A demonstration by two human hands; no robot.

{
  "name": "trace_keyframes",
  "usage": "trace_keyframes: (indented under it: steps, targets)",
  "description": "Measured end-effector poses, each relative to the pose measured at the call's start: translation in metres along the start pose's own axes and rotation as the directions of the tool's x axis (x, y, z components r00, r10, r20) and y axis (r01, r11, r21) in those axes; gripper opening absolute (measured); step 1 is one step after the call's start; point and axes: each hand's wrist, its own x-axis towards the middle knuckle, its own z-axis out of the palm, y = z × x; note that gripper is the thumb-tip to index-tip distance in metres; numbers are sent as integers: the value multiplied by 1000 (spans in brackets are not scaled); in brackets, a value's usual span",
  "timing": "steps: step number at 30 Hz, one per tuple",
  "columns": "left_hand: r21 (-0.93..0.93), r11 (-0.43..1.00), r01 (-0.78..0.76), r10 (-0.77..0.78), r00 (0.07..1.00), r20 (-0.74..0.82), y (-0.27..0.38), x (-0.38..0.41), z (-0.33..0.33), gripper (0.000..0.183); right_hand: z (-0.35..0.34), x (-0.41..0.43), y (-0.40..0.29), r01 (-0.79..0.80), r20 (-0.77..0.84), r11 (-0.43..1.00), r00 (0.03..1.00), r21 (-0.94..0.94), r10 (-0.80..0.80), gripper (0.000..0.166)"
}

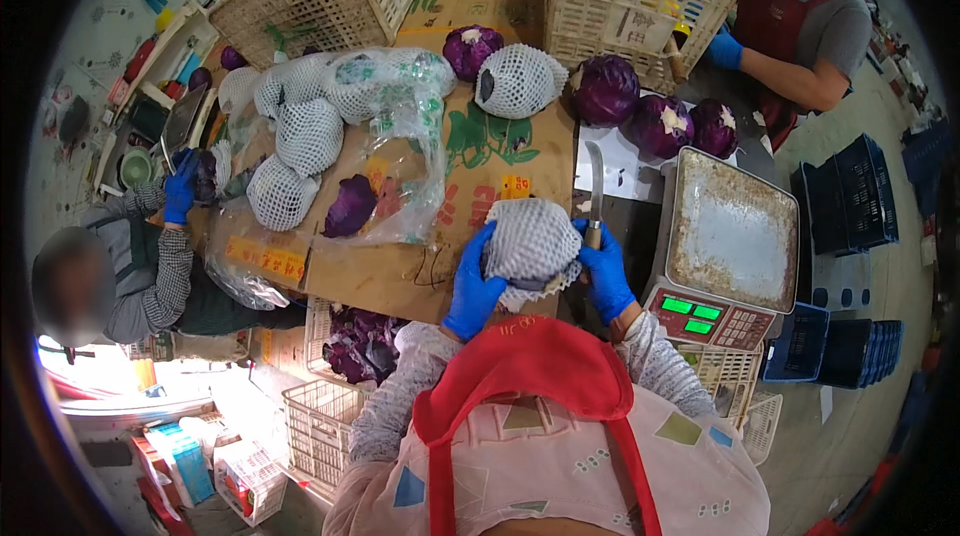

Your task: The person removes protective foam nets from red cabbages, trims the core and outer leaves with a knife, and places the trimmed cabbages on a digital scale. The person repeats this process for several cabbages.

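A red cabbage in a white foam net sleeve (531, 242) is between my two blue-gloved hands at the front of the cardboard-covered table. My left hand (474, 284) grips its left side. In my right hand (606, 273) is the wooden handle of a knife (596, 176), its curved blade pointing away from me. The fingers of that hand also touch the net's right side. Dark purple leaf shows at the sleeve's near opening. Beyond lie another netted cabbage (519, 82) and bare red cabbages (606, 91). A loose purple leaf (351, 206) rests to the left.
Several netted cabbages (309, 137) and clear plastic film (409, 183) occupy the left side. A digital scale (731, 228) stands right. Two plastic crates (637, 3) (315, 3) stand at the back. One co-worker (802, 25) is at back right, another (146, 266) at left. Trimmed leaves (364, 344) fill a crate below.
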Motion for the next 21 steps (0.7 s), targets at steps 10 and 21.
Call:
trace_keyframes:
  steps: [10,21]
  targets:
    - [214,862,-460,473,881,-9,41,12,-9,32,-1,19,12,-62,146,957,989,285,20,20]
    - [9,995,96,-96,994,55,-79,27,-56,34,21,20,-19,203,102,970,977,-136,-190,17]
